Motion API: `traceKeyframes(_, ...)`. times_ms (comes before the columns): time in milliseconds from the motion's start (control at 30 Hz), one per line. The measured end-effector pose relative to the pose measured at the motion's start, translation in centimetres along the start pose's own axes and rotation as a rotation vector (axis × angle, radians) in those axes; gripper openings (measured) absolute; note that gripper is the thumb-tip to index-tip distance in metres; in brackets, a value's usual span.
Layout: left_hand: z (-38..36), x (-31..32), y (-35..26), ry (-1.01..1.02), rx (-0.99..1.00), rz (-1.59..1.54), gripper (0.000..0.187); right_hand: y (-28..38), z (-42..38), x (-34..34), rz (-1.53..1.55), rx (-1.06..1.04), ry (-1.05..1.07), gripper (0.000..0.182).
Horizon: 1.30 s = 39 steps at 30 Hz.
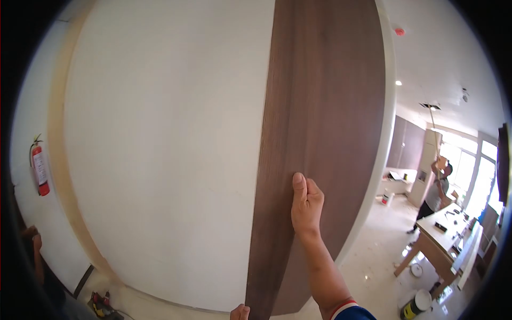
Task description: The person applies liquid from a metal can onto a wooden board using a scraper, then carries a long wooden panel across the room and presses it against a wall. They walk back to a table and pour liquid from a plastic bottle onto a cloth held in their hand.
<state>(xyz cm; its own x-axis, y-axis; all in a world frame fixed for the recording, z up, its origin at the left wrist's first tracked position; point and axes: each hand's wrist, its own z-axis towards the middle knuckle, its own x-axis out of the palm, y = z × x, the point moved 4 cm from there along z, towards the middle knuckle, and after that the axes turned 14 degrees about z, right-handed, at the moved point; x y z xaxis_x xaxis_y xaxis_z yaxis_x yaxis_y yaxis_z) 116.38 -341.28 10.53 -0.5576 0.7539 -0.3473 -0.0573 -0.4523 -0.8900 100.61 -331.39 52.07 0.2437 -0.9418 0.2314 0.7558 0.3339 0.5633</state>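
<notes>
Tall brown board (pixel 330 106) upright before me

White wall (pixel 165 149) spreads left of the board. My left hand (pixel 240 312) is by its lower left edge; I can't tell its grip. My right hand (pixel 308 205) is clenched in front of the board's face.

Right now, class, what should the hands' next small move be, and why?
Perhaps open the right hand and flatten its palm on the brown panel: it is curled into a fist before the panel's face, with the left hand low by the panel's left edge.
</notes>
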Motion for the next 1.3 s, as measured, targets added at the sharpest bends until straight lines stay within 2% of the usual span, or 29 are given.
traceKeyframes(67,-1.1,-0.3,-1.0,0.037,0.121,-0.126,0.044,2.3,-0.4,-0.2,-0.003,-0.054,0.013,0.052)
traceKeyframes(133,-0.9,0.9,1.4,0.164,0.046,-0.326,0.044,3.6,-0.7,-0.3,-0.044,-0.089,0.009,0.052)
traceKeyframes(167,-1.4,0.6,2.1,0.214,-0.022,-0.301,0.042,3.8,-0.8,-0.1,-0.075,-0.102,0.011,0.052)
traceKeyframes(233,0.6,-1.1,-0.9,0.304,-0.14,-0.248,0.04,3.8,-0.4,0.2,-0.064,-0.052,0.001,0.052)
traceKeyframes(367,3.0,0.1,2.8,0.381,-0.078,-0.341,0.04,2.8,1.8,0.3,-0.062,0.022,0.032,0.051)
traceKeyframes(467,3.9,0.1,0.5,0.409,-0.094,-0.211,0.039,0.9,2.6,-0.8,-0.138,-0.143,-0.063,0.052)
traceKeyframes(500,3.7,1.0,1.0,0.432,-0.087,-0.163,0.039,0.0,2.6,-1.8,-0.158,-0.133,-0.092,0.052)
traceKeyframes(567,4.2,3.0,1.9,0.46,-0.067,-0.061,0.04,-0.9,3.4,-4.2,-0.183,-0.123,-0.146,0.054)
traceKeyframes(667,4.5,5.0,0.2,0.543,0.039,0.058,0.042,-1.0,4.1,-8.4,-0.168,-0.053,-0.173,0.054)
traceKeyframes(700,4.5,5.1,-1.4,0.591,0.01,0.145,0.041,-0.9,4.3,-9.8,-0.146,-0.059,-0.191,0.054)
traceKeyframes(800,4.1,6.3,-5.8,0.561,0.19,0.146,0.039,-0.3,4.8,-14.5,-0.121,-0.059,-0.237,0.052)
traceKeyframes(900,3.6,10.4,-4.5,0.681,0.211,0.225,0.037,2.0,4.4,-19.1,-0.097,-0.055,-0.256,0.051)
traceKeyframes(967,3.5,12.3,-5.2,0.756,0.189,0.176,0.037,3.3,4.1,-21.1,0.008,-0.101,-0.271,0.05)
traceKeyframes(1067,4.1,16.3,-6.7,0.854,0.185,0.128,0.037,4.4,3.8,-26.7,-0.04,-0.137,-0.293,0.049)
traceKeyframes(1100,1.8,17.5,-7.2,0.875,0.184,0.12,0.037,5.3,3.3,-28.8,-0.054,-0.143,-0.307,0.049)
traceKeyframes(1167,2.3,19.3,-6.5,0.889,0.215,0.124,0.037,6.7,2.9,-32.2,-0.083,-0.152,-0.337,0.05)
traceKeyframes(1300,3.2,21.6,-9.5,0.932,0.217,0.14,0.033,8.8,3.2,-37.5,0.007,-0.172,-0.454,0.051)
